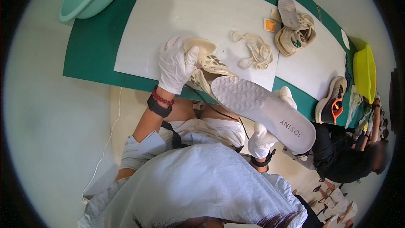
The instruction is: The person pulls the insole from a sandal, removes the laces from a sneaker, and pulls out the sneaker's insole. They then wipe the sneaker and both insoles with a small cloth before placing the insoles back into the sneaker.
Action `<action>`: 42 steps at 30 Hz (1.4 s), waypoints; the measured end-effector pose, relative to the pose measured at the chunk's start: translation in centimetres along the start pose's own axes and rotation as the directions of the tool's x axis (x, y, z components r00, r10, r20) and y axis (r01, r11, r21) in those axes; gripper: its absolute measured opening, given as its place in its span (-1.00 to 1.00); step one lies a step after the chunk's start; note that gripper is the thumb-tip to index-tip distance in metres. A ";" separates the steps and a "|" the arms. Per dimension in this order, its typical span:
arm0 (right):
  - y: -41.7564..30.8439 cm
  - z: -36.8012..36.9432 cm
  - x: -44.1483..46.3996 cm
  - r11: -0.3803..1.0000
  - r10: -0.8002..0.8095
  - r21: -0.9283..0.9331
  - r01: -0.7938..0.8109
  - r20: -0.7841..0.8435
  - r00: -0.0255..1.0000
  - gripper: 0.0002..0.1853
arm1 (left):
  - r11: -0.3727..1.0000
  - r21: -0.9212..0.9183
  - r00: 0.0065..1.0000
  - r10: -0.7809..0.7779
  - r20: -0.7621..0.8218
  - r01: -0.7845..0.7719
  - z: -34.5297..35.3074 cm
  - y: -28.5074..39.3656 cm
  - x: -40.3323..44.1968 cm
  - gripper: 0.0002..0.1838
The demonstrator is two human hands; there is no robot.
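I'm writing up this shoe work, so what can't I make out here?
In the head view:
- White-gloved right hand: middle hidden behind the long grey insole marked JOSINY.
- Cream low-cut shoe in the white-gloved left hand: partly covered by that hand and the insole.
- Pale green plastic basin: cut off by the top edge.
- Small orange-and-white square packet: any print too small to read.

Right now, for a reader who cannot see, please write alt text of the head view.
A person's white-gloved left hand grips a cream sneaker at a green table, while the gloved right hand holds a grey JOSINY insole that partly hides it. On white boards lie cream shoelaces and another cream sneaker.
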State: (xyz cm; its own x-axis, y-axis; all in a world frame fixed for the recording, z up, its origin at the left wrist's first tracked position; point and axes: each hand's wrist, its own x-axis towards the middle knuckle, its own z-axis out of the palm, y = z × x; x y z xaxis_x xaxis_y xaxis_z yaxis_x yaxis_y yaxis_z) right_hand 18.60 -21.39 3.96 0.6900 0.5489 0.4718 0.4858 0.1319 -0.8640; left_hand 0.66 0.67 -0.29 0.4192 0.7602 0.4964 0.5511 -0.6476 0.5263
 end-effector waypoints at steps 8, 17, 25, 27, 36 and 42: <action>3.2 -1.1 1.1 0.753 0.492 0.520 -0.404 -0.038 0.870 -0.03 | 0.998 0.061 1.000 0.022 -0.002 -0.022 0.5 -1.0 -0.6 -0.51; 2.0 -0.9 1.3 0.640 0.593 0.628 -0.443 -0.037 0.804 -0.14 | 0.989 -0.140 0.998 0.041 -0.057 -0.048 -5.0 5.1 -0.4 -0.69; 0.7 -1.8 1.5 0.835 0.363 0.493 -0.243 -0.163 0.917 -0.15 | 0.965 -0.262 1.000 0.004 -0.015 -0.007 -5.6 7.3 -1.3 -0.67; 0.7 -2.0 2.0 0.862 0.364 0.441 -0.249 -0.198 0.910 -0.14 | 0.984 -0.123 0.991 0.129 0.024 -0.126 -5.5 7.4 -1.3 -0.69; 1.5 -2.1 2.2 0.858 0.404 0.396 -0.328 -0.126 0.906 -0.17 | 0.916 0.165 0.904 0.307 0.298 -0.365 -7.6 10.8 -0.5 -0.68; 1.5 -1.1 2.4 0.891 0.228 0.401 -0.213 0.009 0.974 -0.03 | 0.954 0.215 0.949 0.147 0.278 -0.210 -5.0 10.7 -1.3 -0.66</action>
State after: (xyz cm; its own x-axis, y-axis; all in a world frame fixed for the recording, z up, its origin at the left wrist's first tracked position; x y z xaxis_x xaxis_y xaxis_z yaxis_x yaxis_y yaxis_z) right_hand 21.56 -20.77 3.94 0.7781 0.5717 0.2603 0.0710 0.3318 -0.9407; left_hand 2.40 -7.55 8.19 0.6793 0.6415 0.3564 0.5926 -0.7660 0.2491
